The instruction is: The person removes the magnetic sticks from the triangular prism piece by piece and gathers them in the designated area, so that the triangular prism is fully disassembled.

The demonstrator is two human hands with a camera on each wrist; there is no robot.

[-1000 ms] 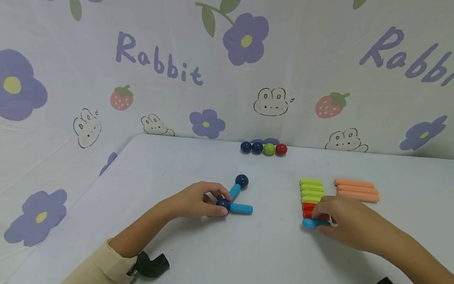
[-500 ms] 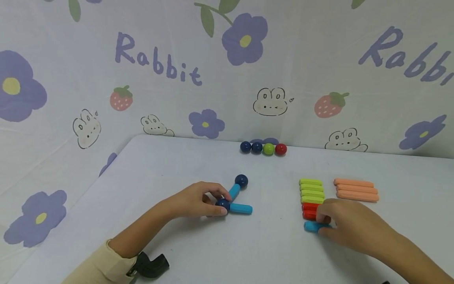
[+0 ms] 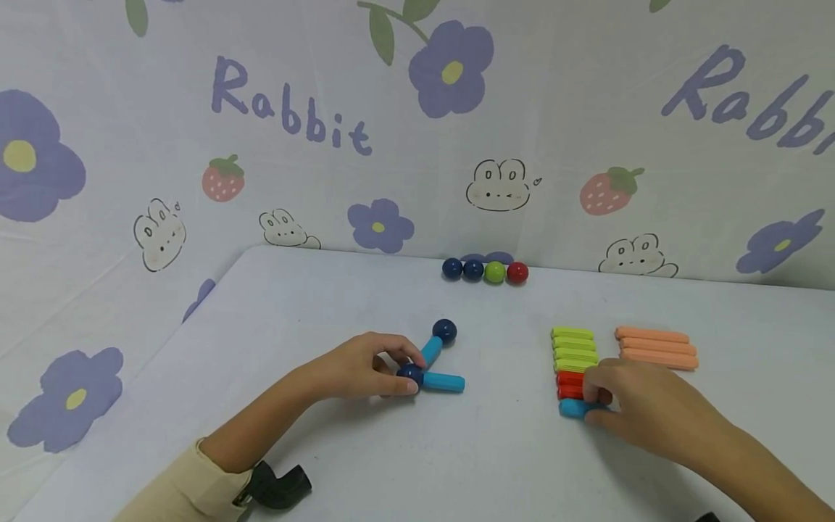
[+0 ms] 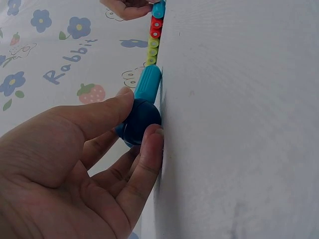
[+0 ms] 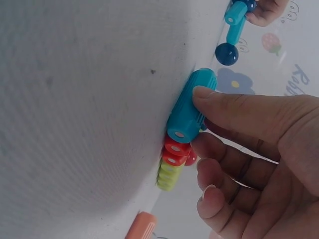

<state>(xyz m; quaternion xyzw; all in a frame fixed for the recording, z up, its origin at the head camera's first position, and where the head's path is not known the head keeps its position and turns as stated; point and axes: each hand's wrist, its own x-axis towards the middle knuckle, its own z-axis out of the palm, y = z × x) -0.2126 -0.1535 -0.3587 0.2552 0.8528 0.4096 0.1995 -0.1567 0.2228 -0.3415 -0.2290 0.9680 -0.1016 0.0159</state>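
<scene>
My left hand (image 3: pixel 355 368) pinches a dark blue ball (image 4: pixel 142 122) between thumb and fingers, low over the table. Two light blue sticks fan out from that ball; one stick (image 3: pixel 444 382) points right, the other (image 3: pixel 431 351) leads to a second dark blue ball (image 3: pixel 444 331). Over on the right, the thumb and fingers of my right hand (image 3: pixel 646 406) pinch another light blue stick (image 5: pixel 192 107), which has a metal disc in its end. It lies alongside two red sticks (image 3: pixel 570 391), partly covered by the fingers in the head view.
Green sticks (image 3: pixel 574 344) lie in a stack beyond the red ones, with three orange sticks (image 3: pixel 655 348) to their right. Along the table's back edge sit two dark blue balls (image 3: pixel 472 270), a green ball (image 3: pixel 495 272) and a red ball (image 3: pixel 517 273). A printed cloth (image 3: pixel 300 174) hangs behind.
The blue stick in my right hand first slid slightly away from the red sticks, then came back against them. The left hand and its joined pieces have stayed in place.
</scene>
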